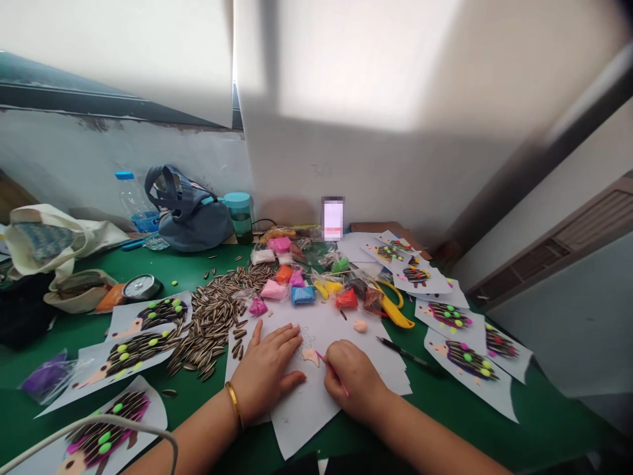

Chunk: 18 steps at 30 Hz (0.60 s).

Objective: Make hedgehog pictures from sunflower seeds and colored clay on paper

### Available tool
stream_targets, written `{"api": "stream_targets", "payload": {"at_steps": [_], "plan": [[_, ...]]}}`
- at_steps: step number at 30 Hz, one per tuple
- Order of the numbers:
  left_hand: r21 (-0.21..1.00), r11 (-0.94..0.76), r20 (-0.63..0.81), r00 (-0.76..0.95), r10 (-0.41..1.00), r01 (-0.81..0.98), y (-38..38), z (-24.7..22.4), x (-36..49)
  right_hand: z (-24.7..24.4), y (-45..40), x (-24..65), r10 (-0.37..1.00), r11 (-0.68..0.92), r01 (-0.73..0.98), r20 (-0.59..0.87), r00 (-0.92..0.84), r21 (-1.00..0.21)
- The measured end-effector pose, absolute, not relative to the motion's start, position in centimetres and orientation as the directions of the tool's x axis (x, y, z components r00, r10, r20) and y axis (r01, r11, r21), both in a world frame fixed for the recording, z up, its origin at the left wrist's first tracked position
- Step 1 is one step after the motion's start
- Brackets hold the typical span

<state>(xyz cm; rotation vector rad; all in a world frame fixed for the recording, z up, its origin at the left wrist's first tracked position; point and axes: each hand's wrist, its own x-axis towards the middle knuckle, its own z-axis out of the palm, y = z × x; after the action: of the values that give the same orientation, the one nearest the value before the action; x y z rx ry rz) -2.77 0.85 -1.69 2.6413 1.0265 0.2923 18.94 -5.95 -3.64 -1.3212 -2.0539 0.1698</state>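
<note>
My left hand [267,365] lies flat with its fingers spread on a white sheet of paper [301,432], a gold bangle [234,405] on its wrist. Beside its fingertips a small pencil outline [305,336] shows on the sheet, with a flat patch of peach clay [311,357] at its lower part. My right hand [352,379] is closed around a thin pink clay tool [343,386], whose tip meets the edge of the patch. A ball of peach clay [360,326] sits farther up the paper. To its right lies a black pen [403,353].
Sunflower seeds [217,316] are heaped to the left. Bagged coloured clay [302,295] and yellow-handled scissors [394,310] lie beyond the paper. Seed-covered hedgehog pictures [465,363] flank both sides. A phone [333,219], cup [240,218] and blue bag [192,214] stand behind; a cable [119,419] crosses front left.
</note>
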Motion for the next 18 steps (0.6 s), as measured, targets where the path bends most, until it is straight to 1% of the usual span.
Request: {"api": "stream_targets", "payload": {"at_steps": [6,10,18], "plan": [[0.354,-0.689,0.054,0.722,0.69,0.633,0.81,-1.37,-2.71,-3.66,-5.53,19.08,0.849,0.472,0.741,0.472,-0.237,-0.478],[0.356,-0.69,0.054,0.723,0.689,0.631,0.8,-1.21,-2.65,-3.46,-5.32,19.09,0.84,0.504,0.729,0.459,-0.289,-0.463],[0.357,-0.689,0.053,0.723,0.689,0.63,0.82,-1.36,-2.65,-3.56,-5.68,19.15,0.848,0.491,0.76,0.433,-0.306,-0.426]]}}
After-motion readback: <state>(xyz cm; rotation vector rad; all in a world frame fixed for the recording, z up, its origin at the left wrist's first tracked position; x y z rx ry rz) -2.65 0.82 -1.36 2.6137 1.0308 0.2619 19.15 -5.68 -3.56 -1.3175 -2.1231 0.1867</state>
